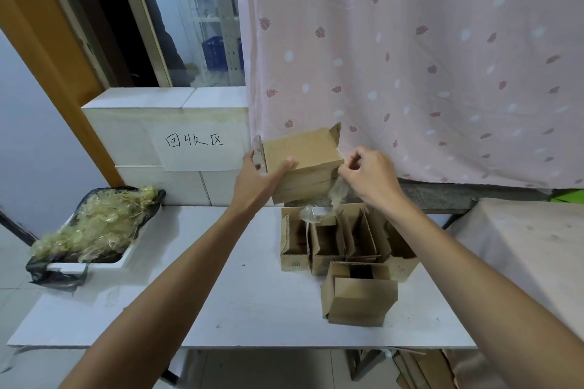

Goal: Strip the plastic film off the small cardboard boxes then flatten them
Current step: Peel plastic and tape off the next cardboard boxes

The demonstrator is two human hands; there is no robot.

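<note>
A small brown cardboard box (303, 155) is held up above the white table (196, 278). My left hand (260, 175) grips its left end, thumb across the front face. At the box's right edge my right hand (368, 174) pinches a strip of clear plastic film (336, 196), which hangs down loose and crumpled below the box. One flap sticks up at the box's top right corner. Several more small cardboard boxes (344, 243) stand open on the table below, and another box (360, 294) sits nearer to me.
A tray lined with a black bag (94, 224) holds a heap of yellowish peeled film at the table's left. A white block with a handwritten paper label (194, 140) stands behind. A pink patterned curtain (426, 57) hangs at the back right. Flat cardboard (417, 366) lies under the table.
</note>
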